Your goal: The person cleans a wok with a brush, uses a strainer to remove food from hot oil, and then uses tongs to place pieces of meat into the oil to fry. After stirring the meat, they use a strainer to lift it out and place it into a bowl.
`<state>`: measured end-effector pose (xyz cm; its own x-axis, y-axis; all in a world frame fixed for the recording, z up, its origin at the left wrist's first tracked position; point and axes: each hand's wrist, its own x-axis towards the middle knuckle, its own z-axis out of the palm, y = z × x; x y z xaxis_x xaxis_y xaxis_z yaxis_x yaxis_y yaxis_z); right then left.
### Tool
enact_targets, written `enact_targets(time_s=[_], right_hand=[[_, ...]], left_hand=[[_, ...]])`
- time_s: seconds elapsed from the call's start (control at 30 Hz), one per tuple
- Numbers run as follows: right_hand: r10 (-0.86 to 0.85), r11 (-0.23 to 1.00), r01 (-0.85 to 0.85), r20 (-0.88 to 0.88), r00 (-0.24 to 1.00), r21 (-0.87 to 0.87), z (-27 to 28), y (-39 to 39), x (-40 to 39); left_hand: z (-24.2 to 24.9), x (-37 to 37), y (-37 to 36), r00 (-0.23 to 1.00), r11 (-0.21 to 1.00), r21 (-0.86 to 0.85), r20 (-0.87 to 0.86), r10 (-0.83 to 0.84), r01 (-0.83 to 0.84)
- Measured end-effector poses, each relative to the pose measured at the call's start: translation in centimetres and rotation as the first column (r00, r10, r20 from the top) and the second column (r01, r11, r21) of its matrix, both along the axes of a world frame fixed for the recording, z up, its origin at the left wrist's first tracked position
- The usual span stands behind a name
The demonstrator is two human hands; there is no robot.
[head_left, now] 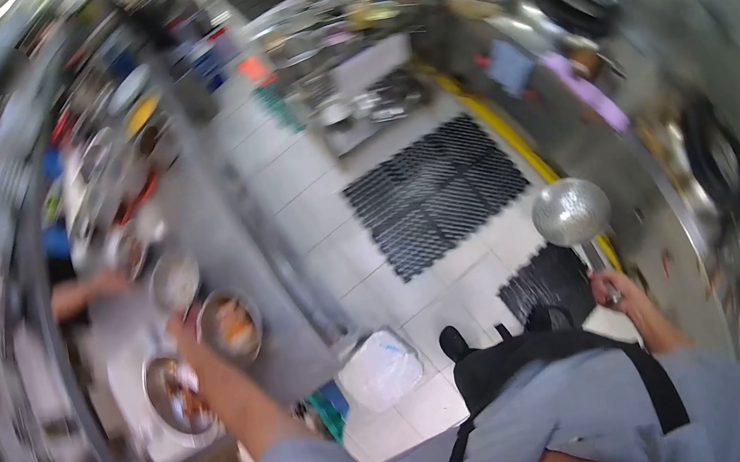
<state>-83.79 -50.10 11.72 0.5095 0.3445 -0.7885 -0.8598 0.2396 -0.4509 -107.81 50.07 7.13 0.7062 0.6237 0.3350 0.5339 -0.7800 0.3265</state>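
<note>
My left hand (179, 328) is stretched out over the steel counter, among several metal bowls. It is at the rim of a bowl with orange and pale food (233, 326); blur hides whether its fingers grip that rim. Just below is a larger bowl with reddish-brown pieces (176, 396), partly behind my forearm. Beyond my fingers stands a bowl with whitish contents (175, 281). Down at my right side, my right hand (612, 286) is closed round the handle of a metal skimmer (571, 211). Its round, perforated head points away from me.
Another person's hand (107, 281) reaches over the counter (244, 243) from the far side. Black rubber mats (435, 192) lie on the white tiled floor. A white plastic-covered container (381, 371) stands by the counter's end. Woks and pans (715, 153) line the right-hand cooking station.
</note>
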Motion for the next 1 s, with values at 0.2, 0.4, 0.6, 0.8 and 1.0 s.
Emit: enact_targets(time_s=[0.2, 0.4, 0.6, 0.8, 1.0], right_hand=[[-0.431, 0.901, 0.429, 0.013, 0.902, 0.055, 0.2, -8.9, -2.6], [-0.573, 0.811, 0.495, 0.255, 0.779, 0.311, 3.0, -14.6, 5.3], [-0.591, 0.789, 0.457, 0.305, 0.747, 0.41, -1.3, -23.3, 22.9], [-0.425, 0.902, 0.367, 0.311, 0.85, 0.229, -8.5, -28.1, 29.6], [0.256, 0.814, -0.04, 0.296, 0.92, -0.579, -8.2, -37.8, 15.0]], left_hand=[[2.4, 2.8, 1.4, 0.978, 0.96, 0.189, 0.038, 0.205, -0.208], [8.5, 7.3, -12.0, 0.702, 0.418, -0.872, 0.465, 0.539, 0.256], [10.8, 17.7, -47.0, 0.837, 0.115, -0.937, 0.347, 0.423, 0.331], [5.4, 25.1, -75.3, 0.996, -0.242, -0.966, 0.087, 0.035, 0.093], [8.9, 32.2, -101.8, 0.911, -0.287, -0.956, 0.059, -0.408, -0.067]])
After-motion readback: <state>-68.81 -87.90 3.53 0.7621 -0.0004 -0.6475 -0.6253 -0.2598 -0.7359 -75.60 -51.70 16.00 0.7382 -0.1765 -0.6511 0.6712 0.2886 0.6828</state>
